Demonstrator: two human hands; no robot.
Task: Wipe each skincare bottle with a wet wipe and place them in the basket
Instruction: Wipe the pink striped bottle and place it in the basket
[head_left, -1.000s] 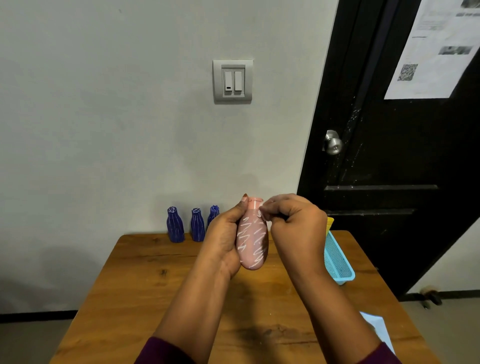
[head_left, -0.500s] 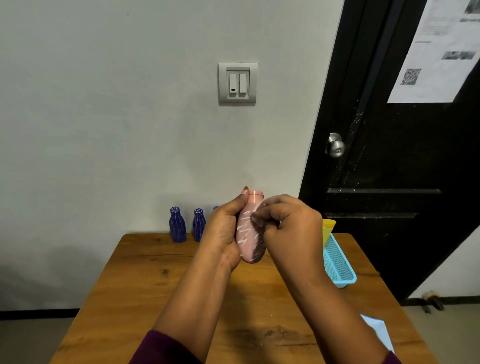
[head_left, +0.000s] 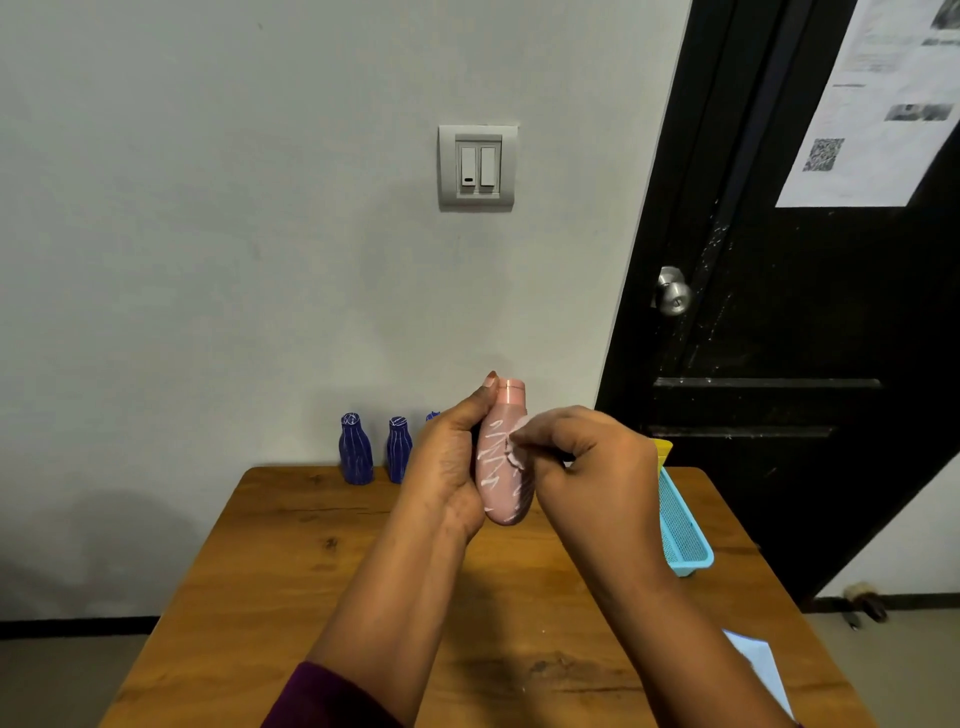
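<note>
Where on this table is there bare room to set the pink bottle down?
The left half of the table is bare wood, from the blue bottles at the far edge to the near edge. The right side is crowded: the blue basket, and a white sheet at the near corner.

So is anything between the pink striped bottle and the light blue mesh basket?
Only the right hand, pinching a white wipe against the pink striped bottle, sits between it and the light blue mesh basket. Nothing else visible.
</note>
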